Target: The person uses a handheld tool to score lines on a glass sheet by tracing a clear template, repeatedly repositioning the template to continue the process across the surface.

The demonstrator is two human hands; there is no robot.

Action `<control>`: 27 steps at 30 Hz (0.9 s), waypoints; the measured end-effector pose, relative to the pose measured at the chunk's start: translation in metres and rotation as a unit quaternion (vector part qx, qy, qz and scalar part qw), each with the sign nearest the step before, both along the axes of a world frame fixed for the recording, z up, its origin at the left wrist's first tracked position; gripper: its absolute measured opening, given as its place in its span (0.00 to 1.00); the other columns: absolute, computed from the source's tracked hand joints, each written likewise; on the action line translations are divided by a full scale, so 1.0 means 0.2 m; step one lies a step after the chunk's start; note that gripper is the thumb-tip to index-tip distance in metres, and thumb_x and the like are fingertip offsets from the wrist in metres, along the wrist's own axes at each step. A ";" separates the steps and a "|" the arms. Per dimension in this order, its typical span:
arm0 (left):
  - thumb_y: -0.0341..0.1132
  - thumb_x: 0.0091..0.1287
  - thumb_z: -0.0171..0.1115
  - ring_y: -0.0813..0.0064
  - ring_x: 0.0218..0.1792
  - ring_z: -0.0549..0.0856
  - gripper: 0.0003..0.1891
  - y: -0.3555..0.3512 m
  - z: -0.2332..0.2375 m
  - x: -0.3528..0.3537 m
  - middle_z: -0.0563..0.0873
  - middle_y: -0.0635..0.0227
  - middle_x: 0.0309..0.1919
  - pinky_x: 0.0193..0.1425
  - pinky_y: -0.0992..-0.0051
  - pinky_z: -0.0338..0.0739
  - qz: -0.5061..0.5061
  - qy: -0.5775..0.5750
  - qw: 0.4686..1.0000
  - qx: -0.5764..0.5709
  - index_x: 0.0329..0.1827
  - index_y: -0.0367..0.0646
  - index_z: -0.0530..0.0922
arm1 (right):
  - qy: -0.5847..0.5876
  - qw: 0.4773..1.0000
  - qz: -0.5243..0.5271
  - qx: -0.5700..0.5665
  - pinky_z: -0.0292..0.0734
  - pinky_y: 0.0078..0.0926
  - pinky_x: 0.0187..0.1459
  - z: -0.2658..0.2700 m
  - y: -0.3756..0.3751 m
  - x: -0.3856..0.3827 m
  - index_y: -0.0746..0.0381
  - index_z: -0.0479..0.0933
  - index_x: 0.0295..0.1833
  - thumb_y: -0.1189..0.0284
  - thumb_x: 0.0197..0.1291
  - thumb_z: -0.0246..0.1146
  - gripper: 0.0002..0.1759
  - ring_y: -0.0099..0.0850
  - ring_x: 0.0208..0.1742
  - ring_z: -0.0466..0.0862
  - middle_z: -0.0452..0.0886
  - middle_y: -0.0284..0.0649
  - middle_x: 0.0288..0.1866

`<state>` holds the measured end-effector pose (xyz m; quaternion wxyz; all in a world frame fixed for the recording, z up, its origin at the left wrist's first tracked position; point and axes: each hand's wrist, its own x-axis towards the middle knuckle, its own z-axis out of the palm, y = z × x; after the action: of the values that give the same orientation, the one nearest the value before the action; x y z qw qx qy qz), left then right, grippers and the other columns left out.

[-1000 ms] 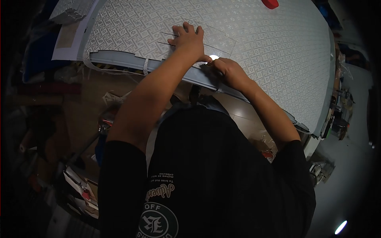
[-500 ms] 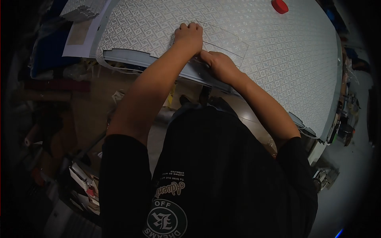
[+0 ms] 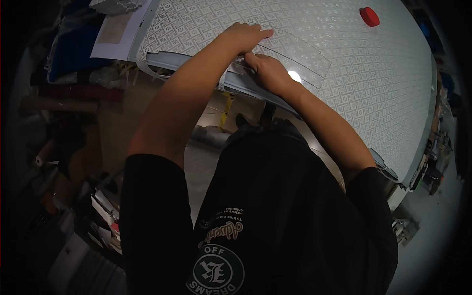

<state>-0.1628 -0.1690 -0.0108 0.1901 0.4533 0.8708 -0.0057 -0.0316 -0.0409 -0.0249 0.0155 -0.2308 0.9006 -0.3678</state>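
A clear, stiff-looking transparent sheet with dark straight lines across it lies on the silver-patterned table cover. My left hand rests palm down at the sheet's left end, its fingers stretched out. Close below it, at the near table edge, my right hand is closed, with the thumb toward the left hand. Its fingertips seem to pinch the sheet's near edge, but the hand hides the grip. A bright reflection shows on the sheet beside the right wrist.
A red round object sits toward the back right. Grey edging runs along the near table side. White paper with a beige panel lies at the left, below a silvery block. Rolls are stacked on the lower left.
My left hand has gone from curled fingers to stretched ones, shifting slightly right. My right hand stays by the near edge. The whole view has shifted a little, so the table appears farther right.
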 end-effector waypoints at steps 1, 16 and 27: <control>0.31 0.60 0.76 0.52 0.61 0.86 0.48 0.00 -0.01 -0.01 0.83 0.59 0.64 0.65 0.57 0.81 -0.001 0.003 1.000 0.005 0.85 0.64 0.64 | -0.017 1.000 0.002 0.003 0.81 0.50 0.47 -0.01 -0.01 -0.01 0.63 0.72 0.52 0.78 0.61 0.67 0.15 0.57 0.47 0.86 0.85 0.54 0.43; 0.38 0.53 0.83 0.60 0.66 0.81 0.48 0.03 0.07 0.01 0.82 0.63 0.65 0.68 0.61 0.76 -0.085 0.049 0.995 -0.009 0.80 0.49 0.69 | 0.004 0.994 -0.028 -0.110 0.79 0.49 0.43 -0.06 0.01 0.04 0.64 0.73 0.43 0.80 0.58 0.70 0.12 0.54 0.44 0.84 0.82 0.52 0.40; 0.52 0.49 0.88 0.57 0.60 0.84 0.56 0.13 0.09 -0.12 0.83 0.54 0.57 0.61 0.65 0.82 -0.261 0.000 0.965 0.031 0.79 0.38 0.67 | 0.040 0.943 -0.328 -0.031 0.81 0.43 0.48 0.03 -0.40 0.26 0.63 0.77 0.45 0.82 0.56 0.73 0.13 0.49 0.48 0.87 0.89 0.46 0.49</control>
<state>-0.1876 -0.1425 0.0070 0.1681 0.6708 0.7218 -0.0285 0.0212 -0.1208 -0.0183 -0.1497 0.0628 0.9143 -0.3710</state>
